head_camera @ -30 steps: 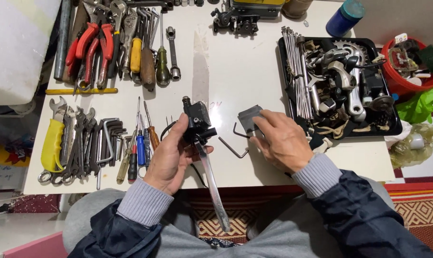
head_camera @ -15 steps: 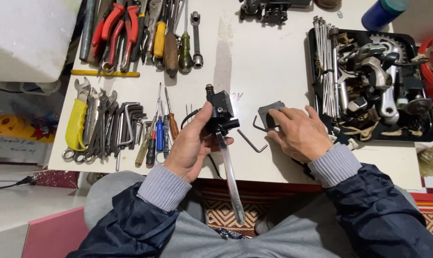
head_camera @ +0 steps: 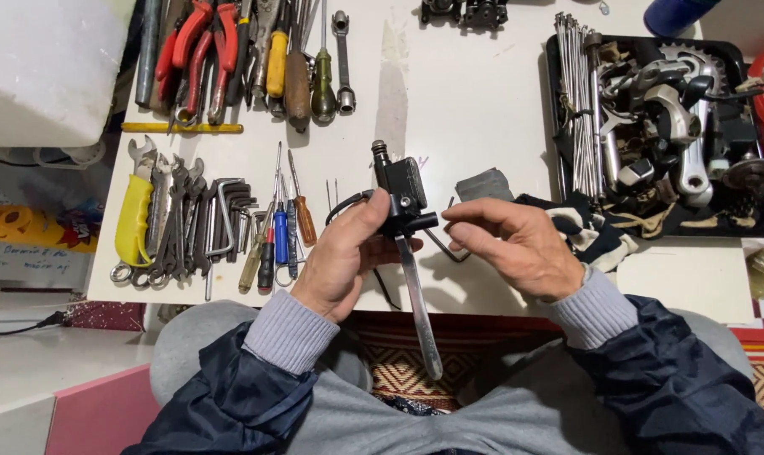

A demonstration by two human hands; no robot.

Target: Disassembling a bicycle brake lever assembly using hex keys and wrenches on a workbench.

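Observation:
My left hand (head_camera: 346, 257) grips a black bicycle brake lever (head_camera: 401, 202) by its clamp body, above the front edge of the white table (head_camera: 449, 101). Its long silver lever blade (head_camera: 420, 312) hangs down toward my lap. My right hand (head_camera: 517, 244) is at the right side of the black body, with its fingertips touching the part that sticks out there. A bent hex key (head_camera: 441, 246) lies on the table just under my right fingers. A small grey pad (head_camera: 485, 184) rests behind my right hand.
Pliers, screwdrivers and a ratchet (head_camera: 341, 59) lie at the back left. Wrenches, hex keys (head_camera: 230, 215) and small screwdrivers (head_camera: 281, 232) lie front left. A black tray (head_camera: 748, 226) of spokes and bicycle parts stands at the right, with a dark rag (head_camera: 593, 232) beside it.
My right hand has left the grey pad on the table and come to the brake lever's right side. My left hand still holds the lever in about the same place.

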